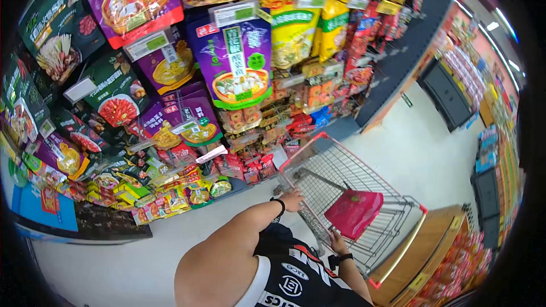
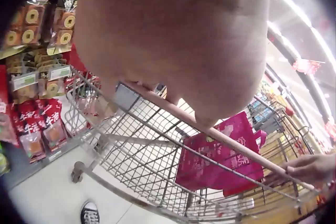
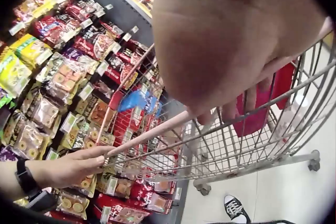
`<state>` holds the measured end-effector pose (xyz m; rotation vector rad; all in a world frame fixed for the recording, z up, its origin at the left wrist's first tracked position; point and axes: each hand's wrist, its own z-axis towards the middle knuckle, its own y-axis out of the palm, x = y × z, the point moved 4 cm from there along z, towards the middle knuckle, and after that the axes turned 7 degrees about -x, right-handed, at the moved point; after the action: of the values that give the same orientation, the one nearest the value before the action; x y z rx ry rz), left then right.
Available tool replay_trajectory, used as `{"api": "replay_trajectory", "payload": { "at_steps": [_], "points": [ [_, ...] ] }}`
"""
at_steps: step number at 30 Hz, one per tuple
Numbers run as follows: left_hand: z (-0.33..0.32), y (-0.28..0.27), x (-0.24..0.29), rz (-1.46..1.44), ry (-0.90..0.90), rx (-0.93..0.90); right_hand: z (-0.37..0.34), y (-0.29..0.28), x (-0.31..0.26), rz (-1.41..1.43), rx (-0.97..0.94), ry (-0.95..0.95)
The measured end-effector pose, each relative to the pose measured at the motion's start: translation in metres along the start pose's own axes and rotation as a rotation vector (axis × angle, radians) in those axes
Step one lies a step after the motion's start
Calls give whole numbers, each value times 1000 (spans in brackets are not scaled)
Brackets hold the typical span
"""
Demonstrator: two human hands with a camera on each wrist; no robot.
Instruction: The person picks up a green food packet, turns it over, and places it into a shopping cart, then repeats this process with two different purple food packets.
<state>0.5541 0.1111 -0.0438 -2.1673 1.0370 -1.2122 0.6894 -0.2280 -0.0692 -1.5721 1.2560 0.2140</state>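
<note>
A wire shopping cart (image 1: 364,162) with a pink-red handle bar (image 2: 231,142) stands in front of the person. The left hand (image 1: 293,200), with a black band at its wrist, holds one part of the bar; in the right wrist view this hand (image 3: 79,165) lies at the bar's far end. Farther along the bar, the right hand (image 1: 339,243) grips it, its fingertips bent over it in the right wrist view. A magenta bag (image 1: 354,213) lies inside the cart, close to the right hand. The palms hide part of the bar in both wrist views.
Shelves of hanging food packets, purple (image 1: 233,59), yellow (image 1: 293,28) and red, rise beyond the cart and to the left. A wooden display stand (image 1: 424,244) is close on the cart's right. Pale floor (image 1: 398,136) runs along the aisle toward dark bins (image 1: 446,94).
</note>
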Motion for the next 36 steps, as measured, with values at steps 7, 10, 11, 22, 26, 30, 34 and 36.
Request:
{"api": "replay_trajectory", "payload": {
  "at_steps": [7, 10, 11, 22, 26, 30, 34, 36],
  "points": [
    [16, -11, 3, -67, 59, 23, 16, -69, -69, 98, -426, 395],
    [18, -19, 4, -70, 42, 59, 49, -73, -20, 355, -510, 240],
    [16, -22, 5, -70, 39, 60, 58, -68, 1, 446, -551, 179],
    [11, -10, 36, -146, -83, 135, 90, -54, -6, 121, -924, 211],
    [-16, 4, 29, -491, -77, 570, 61, -79, -31, 384, -945, 331],
    [-119, -100, 12, -462, -193, 996, 61, -65, -6, 413, -917, 278],
    [-218, -221, -7, -532, -361, 1457, 64, -58, -3, 311, -885, 156],
    [-260, -261, -41, -370, -405, 1770, 65, -50, 1, 370, -842, 115]
  ]
}}
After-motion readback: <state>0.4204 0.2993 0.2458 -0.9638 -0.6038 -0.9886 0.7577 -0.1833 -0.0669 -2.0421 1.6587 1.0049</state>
